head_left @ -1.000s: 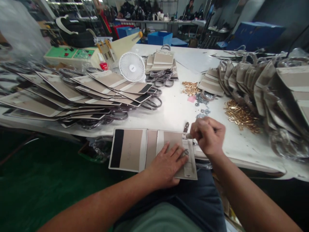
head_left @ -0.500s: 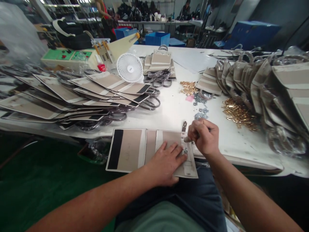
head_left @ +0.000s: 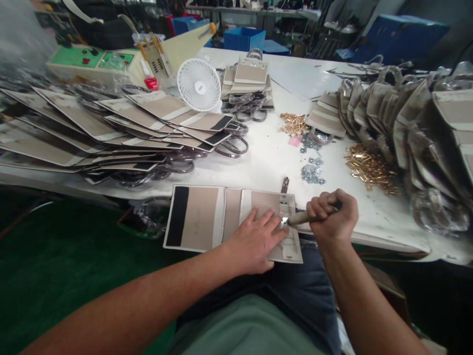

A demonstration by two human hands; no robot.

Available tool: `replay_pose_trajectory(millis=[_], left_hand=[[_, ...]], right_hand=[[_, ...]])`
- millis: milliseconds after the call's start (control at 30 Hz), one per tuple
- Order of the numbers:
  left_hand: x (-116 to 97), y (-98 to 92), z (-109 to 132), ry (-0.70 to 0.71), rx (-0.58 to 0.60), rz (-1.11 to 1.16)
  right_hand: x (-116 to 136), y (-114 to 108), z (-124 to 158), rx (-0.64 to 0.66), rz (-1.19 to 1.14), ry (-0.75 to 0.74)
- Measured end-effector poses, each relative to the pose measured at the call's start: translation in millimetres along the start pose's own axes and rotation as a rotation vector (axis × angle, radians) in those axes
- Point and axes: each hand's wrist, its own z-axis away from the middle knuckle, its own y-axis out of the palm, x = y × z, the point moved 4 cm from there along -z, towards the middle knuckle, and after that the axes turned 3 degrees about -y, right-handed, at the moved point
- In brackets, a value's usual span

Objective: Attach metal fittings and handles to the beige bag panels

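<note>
A flat beige panel with white bands and a black stripe (head_left: 201, 217) lies across my lap and the table's front edge. My left hand (head_left: 254, 241) presses flat on its right part, fingers spread, fingertips beside a small metal fitting (head_left: 284, 223). My right hand (head_left: 332, 214) is closed in a fist round a wooden-handled tool (head_left: 301, 218), whose tip touches the fitting. A dark strap end (head_left: 284, 185) pokes out from the panel's top edge.
Fanned stacks of similar panels (head_left: 111, 133) cover the table's left side. A small white fan (head_left: 199, 91) stands behind them. Piles of gold fittings (head_left: 369, 167) and silver pieces (head_left: 312, 172) lie right of centre. Bagged panels (head_left: 406, 123) are stacked at the right.
My right hand has dropped lower and to the right, and now holds the tool level with its tip on the fitting. My left hand stays flat on the panel.
</note>
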Motion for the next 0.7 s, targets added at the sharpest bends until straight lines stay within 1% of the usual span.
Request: replay_pose_trajectory(millis=[67, 133, 300, 367, 467, 600, 700], left_hand=[[0, -0.2, 0, 0.005, 0.0, 0.003], [0, -0.8, -1, 0.013, 0.002, 0.005], [0, -3.0, -2, 0.022, 0.004, 0.0], [0, -3.7, -1, 0.022, -0.003, 0.001], [0, -3.4, 1, 0.015, -0.018, 0.016], [1, 0.6, 4, -0.002, -0.029, 0.032], [2, 2.7, 4, -0.003, -0.044, 0.047]], right_hand=[[0, 3, 2, 0.017, 0.018, -0.014], [-1, 11, 6, 0.063, 0.058, -0.043], [-5, 35, 21, 0.194, 0.262, -0.145], [-7, 42, 24, 0.25, 0.382, -0.141], [-7, 51, 25, 0.377, 0.544, -0.085], [-3, 60, 26, 0.47, 0.582, -0.098], [-4, 69, 29, 0.554, 0.675, -0.113]])
